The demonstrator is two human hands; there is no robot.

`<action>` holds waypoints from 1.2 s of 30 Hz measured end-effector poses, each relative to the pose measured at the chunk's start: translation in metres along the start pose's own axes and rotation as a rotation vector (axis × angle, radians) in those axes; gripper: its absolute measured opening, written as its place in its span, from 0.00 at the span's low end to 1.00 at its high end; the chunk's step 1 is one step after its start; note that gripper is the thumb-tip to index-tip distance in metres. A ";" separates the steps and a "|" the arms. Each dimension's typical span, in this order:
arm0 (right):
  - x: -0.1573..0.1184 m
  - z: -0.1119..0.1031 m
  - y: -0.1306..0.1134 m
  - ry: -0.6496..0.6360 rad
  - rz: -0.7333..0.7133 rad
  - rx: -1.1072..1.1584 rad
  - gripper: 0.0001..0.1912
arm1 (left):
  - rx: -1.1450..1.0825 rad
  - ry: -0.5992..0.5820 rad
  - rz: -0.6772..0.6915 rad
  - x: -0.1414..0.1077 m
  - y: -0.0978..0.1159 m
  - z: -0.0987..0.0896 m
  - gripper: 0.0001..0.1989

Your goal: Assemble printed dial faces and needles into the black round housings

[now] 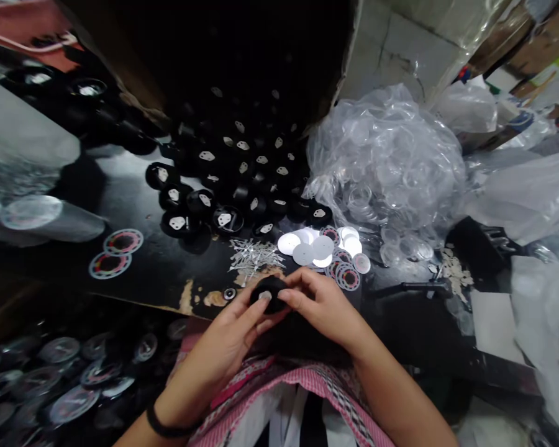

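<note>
Both of my hands hold one round black gauge housing (271,287) near the table's front edge. My left hand (245,323) grips it from the left, its thumb on a small pale piece on the housing. From the right, my right hand (319,301) closes its thumb and fingers on the rim. Just beyond lies a heap of thin white pointers (256,256). Silvery discs (302,251) and printed dial rings (348,277) are piled to the right of them. Several more black housings (223,218) with pale metal plates stand farther back.
A large cardboard box (349,56) opens toward me at the back. Right of it sits a clear bag of transparent rings (391,167). A black-handled tool (414,287) lies at right. Two dial rings (110,265) and wrapped disc stacks (51,217) are at left. Finished-looking gauges (74,403) fill the lower left.
</note>
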State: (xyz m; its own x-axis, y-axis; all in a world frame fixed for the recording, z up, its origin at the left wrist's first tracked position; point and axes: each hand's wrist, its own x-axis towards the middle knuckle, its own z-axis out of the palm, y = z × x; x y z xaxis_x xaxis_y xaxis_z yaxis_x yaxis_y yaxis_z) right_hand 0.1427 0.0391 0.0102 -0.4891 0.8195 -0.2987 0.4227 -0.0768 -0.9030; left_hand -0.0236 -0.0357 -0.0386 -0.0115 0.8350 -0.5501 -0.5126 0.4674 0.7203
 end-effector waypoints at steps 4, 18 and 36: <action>0.015 -0.019 0.006 0.245 -0.044 -0.626 0.19 | -0.138 0.065 -0.047 0.004 0.006 0.004 0.22; 0.005 -0.012 0.003 0.134 -0.286 -0.422 0.09 | -0.338 0.033 -0.024 0.009 0.029 0.025 0.20; -0.003 0.002 -0.018 0.301 -0.319 -0.185 0.11 | -0.242 0.074 0.071 -0.001 0.017 0.041 0.18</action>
State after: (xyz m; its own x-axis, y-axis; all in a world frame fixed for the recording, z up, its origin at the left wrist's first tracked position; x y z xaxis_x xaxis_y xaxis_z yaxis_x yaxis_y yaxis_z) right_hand 0.1354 0.0372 0.0265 -0.3850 0.9160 0.1124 0.4293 0.2856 -0.8568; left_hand 0.0029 -0.0163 -0.0082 -0.1126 0.8356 -0.5377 -0.6988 0.3181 0.6407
